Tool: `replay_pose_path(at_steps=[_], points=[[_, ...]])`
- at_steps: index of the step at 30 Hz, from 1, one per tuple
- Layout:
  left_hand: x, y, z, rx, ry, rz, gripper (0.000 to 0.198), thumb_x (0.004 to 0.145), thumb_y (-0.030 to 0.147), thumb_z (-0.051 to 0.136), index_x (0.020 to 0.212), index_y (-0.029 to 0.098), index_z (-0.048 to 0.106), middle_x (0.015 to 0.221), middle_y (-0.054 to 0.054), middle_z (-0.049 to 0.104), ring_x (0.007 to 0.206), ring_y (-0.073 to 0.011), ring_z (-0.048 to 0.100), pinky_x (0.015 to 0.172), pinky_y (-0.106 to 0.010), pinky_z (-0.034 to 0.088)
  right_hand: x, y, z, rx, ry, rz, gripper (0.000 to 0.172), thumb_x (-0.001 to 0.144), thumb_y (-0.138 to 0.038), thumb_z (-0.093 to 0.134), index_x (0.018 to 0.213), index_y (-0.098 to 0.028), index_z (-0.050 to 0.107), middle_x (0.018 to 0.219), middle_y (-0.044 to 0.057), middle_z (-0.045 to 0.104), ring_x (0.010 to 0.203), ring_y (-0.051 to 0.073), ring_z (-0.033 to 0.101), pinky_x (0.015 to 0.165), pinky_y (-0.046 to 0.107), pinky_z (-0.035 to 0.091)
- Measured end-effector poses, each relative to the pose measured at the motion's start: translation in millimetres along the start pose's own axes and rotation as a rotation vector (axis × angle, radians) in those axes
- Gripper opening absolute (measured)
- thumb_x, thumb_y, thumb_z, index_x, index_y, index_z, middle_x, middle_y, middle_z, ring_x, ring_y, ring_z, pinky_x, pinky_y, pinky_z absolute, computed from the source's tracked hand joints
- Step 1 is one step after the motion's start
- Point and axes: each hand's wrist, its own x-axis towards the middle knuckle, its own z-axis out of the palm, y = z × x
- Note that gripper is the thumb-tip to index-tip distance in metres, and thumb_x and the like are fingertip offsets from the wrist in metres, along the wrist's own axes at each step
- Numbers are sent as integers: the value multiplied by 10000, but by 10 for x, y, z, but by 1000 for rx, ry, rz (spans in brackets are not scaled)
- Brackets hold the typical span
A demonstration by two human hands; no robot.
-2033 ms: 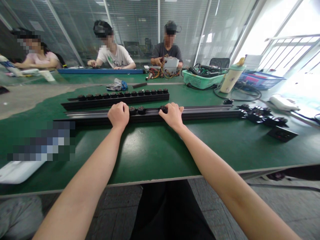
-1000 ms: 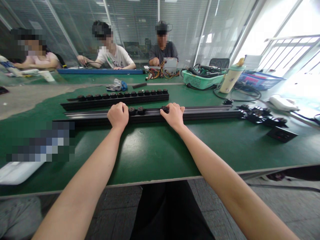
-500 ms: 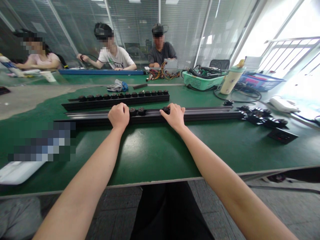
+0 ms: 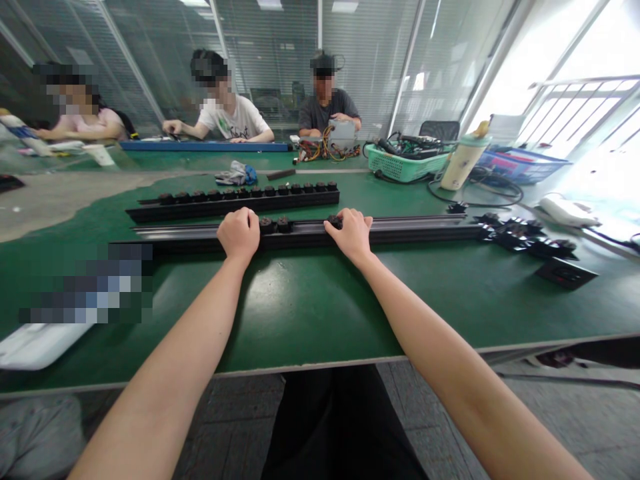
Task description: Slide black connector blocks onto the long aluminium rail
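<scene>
A long black rail (image 4: pixel 415 229) lies flat across the green table (image 4: pixel 310 300), near the person's edge. The left hand (image 4: pixel 239 235) is curled over the rail and holds it. The right hand (image 4: pixel 351 233) holds it too, with its fingers (image 4: pixel 345 217) bent over the top. Two round black knobs (image 4: pixel 275 225) sit on the rail between the hands, and a third knob (image 4: pixel 335 222) is touching the right hand. Behind it lies a second black rail (image 4: pixel 235 203) with a row of knobs. Small black parts (image 4: pixel 515 233) lie in a heap past the rail's right end. Farther off are a green basket (image 4: pixel 400 167) of wires and a bottle (image 4: pixel 463 163). Two people (image 4: pixel 235 121) sit across the table
</scene>
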Motion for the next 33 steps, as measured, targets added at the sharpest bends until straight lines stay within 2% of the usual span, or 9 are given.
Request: replay_pose_path(at_steps=[26,33], points=[[9,-5,1,6,-7,18,399,1021,357,311,945,203,670,1002,-135,703,984,-277,617,759,-350,380,60,133,97,135,24,7,195,925,-406,604,918,-218,555,1001,83,685,1050,280,589,964,414,305],[15,8,-5,-4,-26,-1,388,1017,348,316,965,201,672,1000,-144,692,1005,-288,610,777,-360,389,67,122,96,98,16,36,180,929,-387,586,921,-211,550,1008,83,685,1056,275,584,962,406,295]])
